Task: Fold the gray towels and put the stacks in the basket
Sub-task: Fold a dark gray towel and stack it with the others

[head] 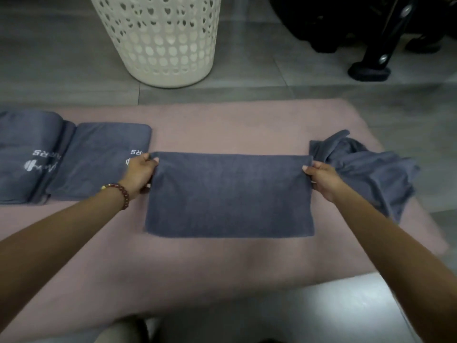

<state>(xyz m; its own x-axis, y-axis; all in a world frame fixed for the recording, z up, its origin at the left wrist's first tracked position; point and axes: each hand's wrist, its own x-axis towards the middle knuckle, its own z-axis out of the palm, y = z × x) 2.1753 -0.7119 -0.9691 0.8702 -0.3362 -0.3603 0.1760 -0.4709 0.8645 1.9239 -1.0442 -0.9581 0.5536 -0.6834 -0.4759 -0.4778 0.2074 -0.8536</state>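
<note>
A gray towel (230, 194) lies as a flat rectangle in the middle of the pink mat (222, 263). My left hand (139, 173) pinches its far left corner. My right hand (322, 179) pinches its far right corner. Two folded gray towels with white lettering lie at the left, one (99, 159) beside my left hand and one (27, 154) at the frame's edge. A crumpled heap of gray towels (371, 169) sits at the right, just behind my right hand. The white perforated basket (163, 38) stands on the floor beyond the mat.
Gray floor tiles (321, 95) surround the mat. A black piece of equipment with a foot (371, 68) stands at the back right. The mat's right edge runs close to the crumpled heap.
</note>
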